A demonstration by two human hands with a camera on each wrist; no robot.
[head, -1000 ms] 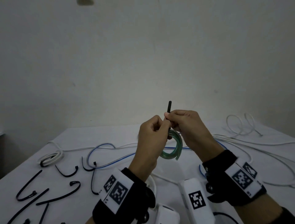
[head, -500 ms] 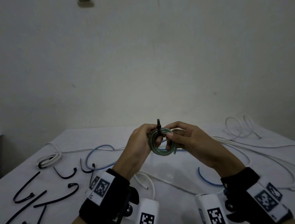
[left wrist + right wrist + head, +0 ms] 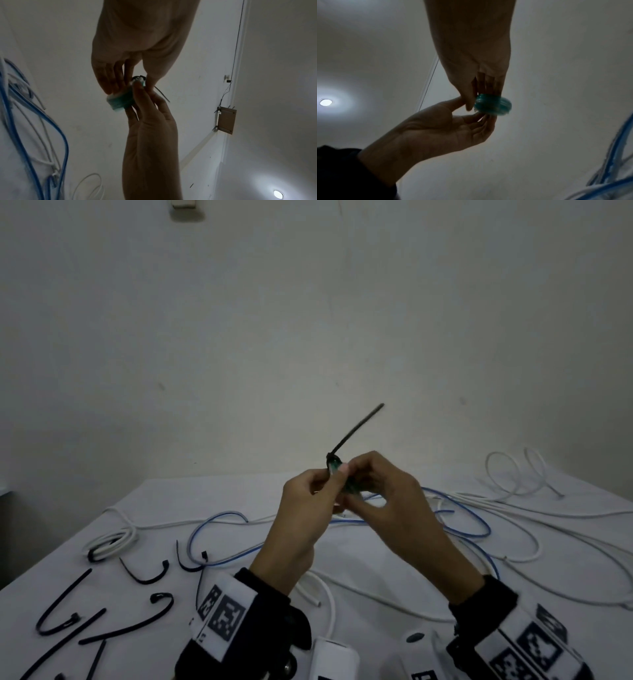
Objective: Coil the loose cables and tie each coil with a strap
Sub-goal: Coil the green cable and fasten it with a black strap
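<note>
A small green cable coil [image 3: 350,488] hangs in the air above the white table [image 3: 376,563], held between both hands. My left hand [image 3: 329,484] pinches it from the left, thumb and fingers on either side [image 3: 130,86]. From the right, my right hand [image 3: 363,477] pinches the same coil with thumb and fingertips [image 3: 479,98]. A black strap [image 3: 358,428] is looped round the coil's top; its long tail slants up to the right. In the wrist views the green coil [image 3: 120,100] [image 3: 493,105] shows edge-on and the strap [image 3: 162,94] sticks out beside my thumb.
Loose white cables [image 3: 513,508] sprawl over the table's right half, and a blue cable [image 3: 219,517] curves across the middle. A tied white coil [image 3: 109,542] lies at the far left. Several black straps [image 3: 144,577] are scattered at the front left.
The coil has turned from facing me to edge-on and sits a little higher and further right. The strap's tail, a short upright stub half a second ago, now reaches out long and slanted.
</note>
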